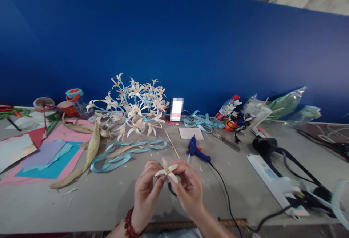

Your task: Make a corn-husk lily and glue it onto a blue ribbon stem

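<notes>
Now your left hand [145, 190] and right hand [188, 190] meet low over the table [103, 201], and both pinch one small pale flower [167, 170] between their fingertips. Its petals stick up just above your fingers, right in the middle between the two hands. Behind them lie a blue glue gun [196, 150], a thin stick [172, 144] and a flower bunch [133, 107].

Soft, even light falls on the grey counter [103, 201] with faint shadows, and the wide lens bends and blurs the edges.
</notes>
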